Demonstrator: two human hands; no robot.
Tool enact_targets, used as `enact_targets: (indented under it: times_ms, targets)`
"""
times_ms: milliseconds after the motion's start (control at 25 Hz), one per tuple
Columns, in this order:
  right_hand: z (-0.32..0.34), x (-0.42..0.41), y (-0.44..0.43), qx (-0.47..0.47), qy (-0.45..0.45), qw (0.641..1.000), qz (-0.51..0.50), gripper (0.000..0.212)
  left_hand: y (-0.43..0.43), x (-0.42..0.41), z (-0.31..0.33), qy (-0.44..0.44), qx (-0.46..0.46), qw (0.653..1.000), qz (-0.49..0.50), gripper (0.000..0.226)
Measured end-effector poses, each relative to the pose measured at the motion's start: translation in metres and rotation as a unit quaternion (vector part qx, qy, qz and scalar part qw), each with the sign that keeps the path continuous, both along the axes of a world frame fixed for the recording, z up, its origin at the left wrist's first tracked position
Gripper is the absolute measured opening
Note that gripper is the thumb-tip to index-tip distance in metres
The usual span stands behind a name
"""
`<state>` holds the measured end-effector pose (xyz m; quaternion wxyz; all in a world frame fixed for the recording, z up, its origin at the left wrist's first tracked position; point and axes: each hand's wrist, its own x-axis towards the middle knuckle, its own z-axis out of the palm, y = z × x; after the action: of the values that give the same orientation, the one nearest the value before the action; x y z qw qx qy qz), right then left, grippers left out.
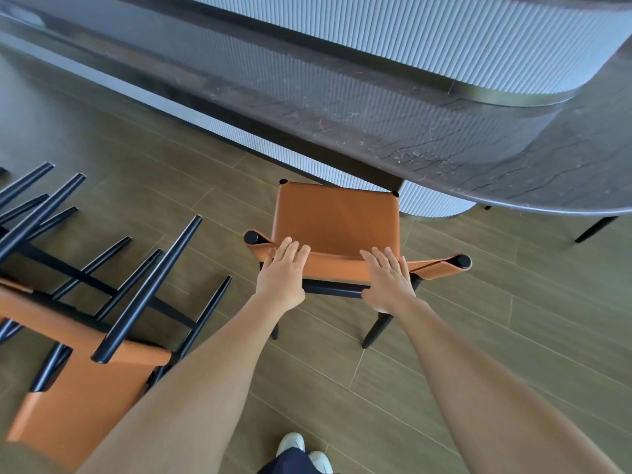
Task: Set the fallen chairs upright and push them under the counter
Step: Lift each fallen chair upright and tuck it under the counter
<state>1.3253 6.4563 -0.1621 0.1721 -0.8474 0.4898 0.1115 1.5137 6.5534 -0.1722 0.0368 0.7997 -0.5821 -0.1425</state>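
Note:
An orange leather chair (pixel 337 217) with black legs stands upright in front of the dark counter (pixel 444 138), its seat front just at the counter's edge. My left hand (pixel 282 271) lies on the top of the backrest near its left end, fingers straight. On the right part of the backrest rests my right hand (pixel 388 278), fingers also flat. At the left, fallen chairs (pixel 85 323) of the same kind lie on the floor with their black legs pointing up and to the right.
The counter has a ribbed pale base (pixel 427 203) under the dark top. A black leg (pixel 595 229) of another piece of furniture stands at the right under the top. The floor is wood-look tile. My white shoes (pixel 304 449) show at the bottom.

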Motion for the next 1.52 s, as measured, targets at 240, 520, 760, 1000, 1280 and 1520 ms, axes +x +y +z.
enact_targets:
  times_ms: [240,520,760,1000,1280,1520]
  targets:
    - [0.008,-0.001,0.002,0.008,0.024,1.000,0.011,0.090,0.000,0.007,0.005,0.031,0.028,0.999,-0.017,0.084]
    - [0.016,-0.012,0.016,0.077,-0.056,0.995,-0.040,0.083,-0.001,0.019,0.020,0.108,0.050,0.992,-0.029,0.072]
    - [0.018,-0.020,0.035,0.019,-0.240,0.957,-0.162,0.052,0.006,0.019,0.032,0.141,-0.058,0.988,0.007,0.043]
    - [0.013,-0.005,0.032,0.113,-0.267,0.913,-0.287,0.051,0.000,0.019,0.046,0.280,-0.008,0.944,0.176,0.029]
    - [0.012,0.010,-0.006,0.299,-0.397,0.707,-0.502,0.038,-0.020,0.005,0.044,0.636,-0.015,0.633,0.442,0.050]
    - [0.012,0.008,-0.041,0.319,-0.492,0.534,-0.609,0.030,-0.058,-0.017,0.034,0.668,-0.058,0.522,0.527,0.053]
